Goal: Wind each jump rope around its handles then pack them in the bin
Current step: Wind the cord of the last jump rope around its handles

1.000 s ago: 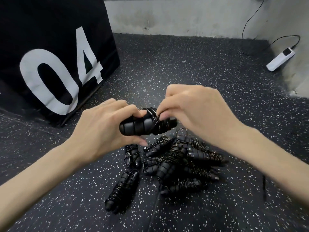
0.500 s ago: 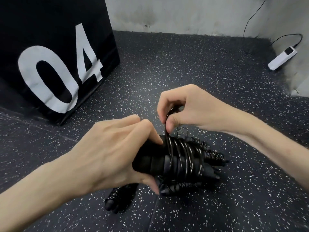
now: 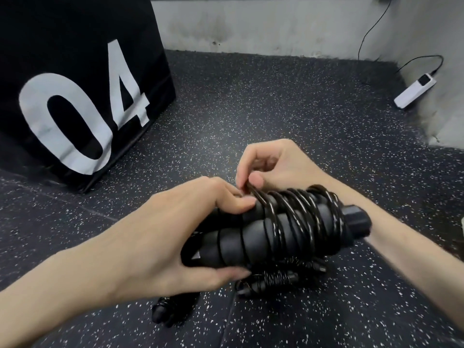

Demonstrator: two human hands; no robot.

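One black box (image 3: 75,96) marked 04 stands at left; wound ropes (image 3: 276,277) lie on the floor; the left hand (image 3: 175,234) clenches the handles (image 3: 251,237) above them; right fingers (image 3: 256,180) pinch the cord's (image 3: 301,209) last loop, probably to be tucked next.

I am looking into a gym corner: speckled black rubber flooring (image 3: 263,116), a black padded box (image 3: 75,71) printed "04" in white, scuffed pale walls (image 3: 263,23), and wound jump ropes (image 3: 273,277) piled on the floor.
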